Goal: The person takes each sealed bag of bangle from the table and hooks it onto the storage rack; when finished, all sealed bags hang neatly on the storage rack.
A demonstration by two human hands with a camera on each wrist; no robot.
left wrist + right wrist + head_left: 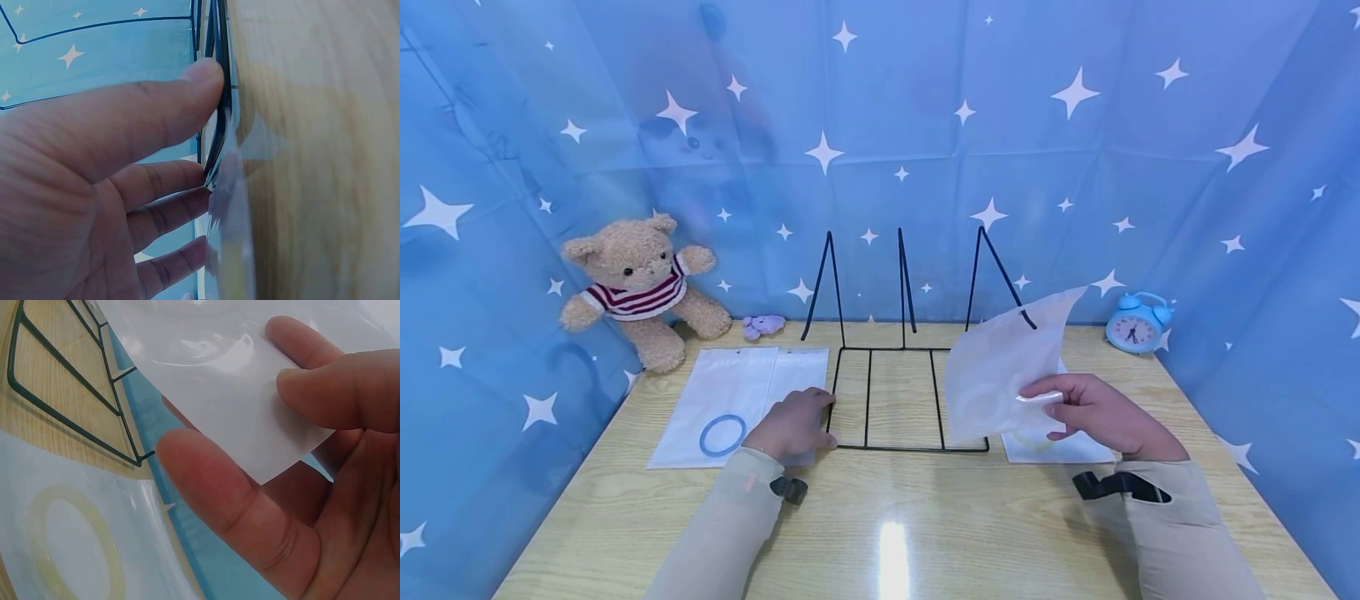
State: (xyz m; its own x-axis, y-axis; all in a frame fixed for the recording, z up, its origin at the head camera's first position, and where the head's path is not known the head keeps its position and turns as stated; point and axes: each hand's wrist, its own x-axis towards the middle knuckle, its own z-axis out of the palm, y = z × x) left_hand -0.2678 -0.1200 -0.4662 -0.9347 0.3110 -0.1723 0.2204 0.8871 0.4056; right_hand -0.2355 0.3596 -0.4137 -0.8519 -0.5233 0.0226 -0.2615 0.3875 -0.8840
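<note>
My right hand (1093, 412) pinches the lower corner of a white translucent plastic bag (992, 358) between thumb and fingers. A faint round shape shows through the bag. Its top edge overlaps the tip of the right-hand hook on a black wire rack (942, 400), which has three upright hooks. With thumb and fingertips my left hand (793, 423) touches the left side of the rack's base, its fingers nearly straight in the left wrist view. Under and beside that hand lie white bags (688, 392), one with a blue ring (722, 435). Another bag with a yellow ring (37, 534) lies below my right hand.
A teddy bear (640, 292) in a striped shirt sits at the back left, near a small purple toy (763, 326). A blue alarm clock (1135, 323) stands at the back right. Behind the wooden table (820, 533) hangs a blue star-patterned curtain (902, 92).
</note>
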